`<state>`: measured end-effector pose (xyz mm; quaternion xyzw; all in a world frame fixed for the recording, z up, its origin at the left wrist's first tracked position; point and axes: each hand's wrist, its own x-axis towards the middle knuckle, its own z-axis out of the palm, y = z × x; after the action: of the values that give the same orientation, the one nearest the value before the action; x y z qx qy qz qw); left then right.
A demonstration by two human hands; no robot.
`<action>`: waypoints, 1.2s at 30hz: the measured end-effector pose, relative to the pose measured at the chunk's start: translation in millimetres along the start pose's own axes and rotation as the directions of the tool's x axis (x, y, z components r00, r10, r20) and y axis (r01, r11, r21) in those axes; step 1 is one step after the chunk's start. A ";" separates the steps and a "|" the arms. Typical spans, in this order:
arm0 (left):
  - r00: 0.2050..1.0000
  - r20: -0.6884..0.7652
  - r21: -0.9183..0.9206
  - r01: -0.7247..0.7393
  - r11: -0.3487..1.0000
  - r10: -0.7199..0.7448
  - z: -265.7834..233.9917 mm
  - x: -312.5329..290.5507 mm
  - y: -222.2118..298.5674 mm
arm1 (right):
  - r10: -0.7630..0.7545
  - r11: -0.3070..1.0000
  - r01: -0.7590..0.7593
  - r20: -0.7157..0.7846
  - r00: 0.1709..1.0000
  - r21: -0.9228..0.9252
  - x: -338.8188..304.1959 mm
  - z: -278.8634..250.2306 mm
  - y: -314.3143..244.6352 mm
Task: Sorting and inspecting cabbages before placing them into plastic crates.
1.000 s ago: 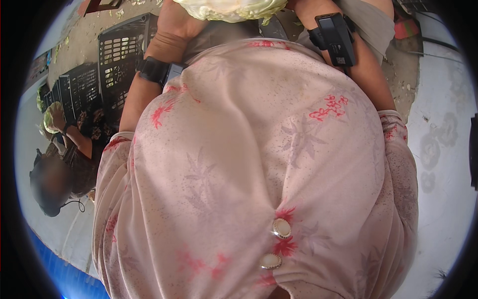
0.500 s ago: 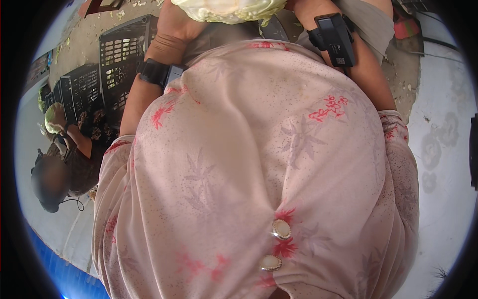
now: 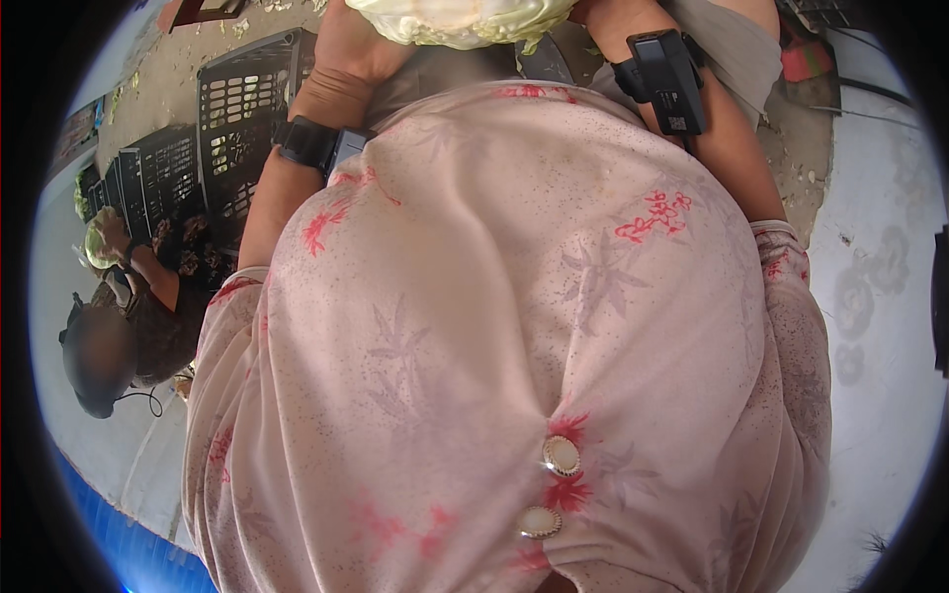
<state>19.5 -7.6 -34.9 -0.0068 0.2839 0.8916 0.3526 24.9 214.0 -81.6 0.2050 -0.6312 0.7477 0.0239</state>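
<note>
L hand (image 3: 358,42) holds cabbage (image 3: 460,24); R hand (image 3: 595,14) mostly cut off, can't tell grip; ragged outer leaves (image 3: 532,38) still on.

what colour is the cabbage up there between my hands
The cabbage is pale yellowish green with a creamy white patch, best seen in the head view.

Pale leafy scraps (image 3: 240,28) on floor (image 3: 158,94)

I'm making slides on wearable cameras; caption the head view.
A pale green cabbage at the top edge between the wearer's hands, with black crates and a co-worker at left.
</note>
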 end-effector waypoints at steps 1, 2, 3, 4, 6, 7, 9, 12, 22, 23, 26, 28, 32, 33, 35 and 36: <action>1.000 -0.001 0.007 -0.001 1.000 0.001 -0.6 0.3 -0.2 | -0.078 0.896 0.076 0.014 0.997 -0.436 -0.9 1.2 -3.7; 1.000 0.007 0.007 -0.007 1.000 0.006 -3.4 0.9 0.1 | -0.075 0.895 0.074 0.015 0.997 -0.439 -0.3 0.6 -3.2; 1.000 0.015 0.007 -0.012 1.000 0.012 -4.6 1.3 0.4 | -0.009 0.982 0.010 0.008 1.000 -0.188 0.6 -0.1 -2.7; 1.000 0.016 0.005 -0.012 1.000 0.012 -4.4 1.4 0.6 | 0.057 0.995 -0.058 0.019 0.998 0.076 1.7 -0.9 -2.2; 0.999 0.044 -0.018 0.006 1.000 -0.005 -2.3 1.6 -0.9 | 0.064 0.975 -0.065 0.011 0.998 0.213 1.5 -3.4 3.0; 0.999 0.046 -0.019 0.008 1.000 -0.007 -2.3 2.5 -1.3 | 0.069 0.935 -0.067 0.005 0.998 0.347 0.9 -5.0 5.2; 0.999 0.035 0.018 -0.015 1.000 0.015 -6.2 1.5 0.2 | 0.013 0.996 -0.013 -0.001 1.000 -0.093 0.0 1.3 -1.7; 0.999 0.039 0.031 -0.015 0.999 0.014 -5.2 0.6 1.0 | 0.024 0.948 -0.008 0.046 0.999 -0.318 2.4 0.7 -1.6; 0.998 0.067 0.021 -0.002 1.000 0.001 -9.0 2.0 1.9 | 0.149 0.875 -0.151 0.042 0.988 0.459 6.5 -1.8 11.7; 0.998 0.062 0.020 -0.002 1.000 0.001 -7.8 2.4 1.2 | 0.149 0.877 -0.150 0.038 0.988 0.457 6.8 -4.1 12.6; 0.998 0.058 0.025 -0.003 1.000 0.002 -6.5 3.5 0.3 | 0.092 0.657 -0.117 0.075 0.993 0.745 8.8 -6.3 10.8; 0.998 0.055 0.030 -0.008 1.000 0.006 -8.8 2.7 1.0 | 0.164 0.495 -0.177 0.109 0.980 0.851 10.7 -1.1 3.0; 0.999 0.046 0.014 -0.015 1.000 0.014 -7.3 4.3 0.2 | 0.176 0.508 -0.191 0.116 0.978 0.840 10.5 -1.1 1.6; 0.998 0.060 -0.007 -0.009 1.000 0.010 -5.3 4.8 -0.3 | 0.168 0.491 -0.199 0.132 0.977 0.848 9.7 -1.7 2.6; 0.998 0.070 -0.009 -0.008 1.000 0.008 -4.0 5.1 -0.6 | 0.159 0.473 -0.207 0.149 0.976 0.856 9.8 -3.2 4.7; 0.997 0.080 -0.010 -0.008 1.000 0.009 -3.9 5.0 -0.5 | 0.150 0.440 -0.218 0.168 0.974 0.871 10.4 -4.1 5.9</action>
<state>15.4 -6.2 -39.5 0.0281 0.2652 0.8941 0.3598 12.5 214.4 -84.1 0.1421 -0.1712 0.9567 -0.1875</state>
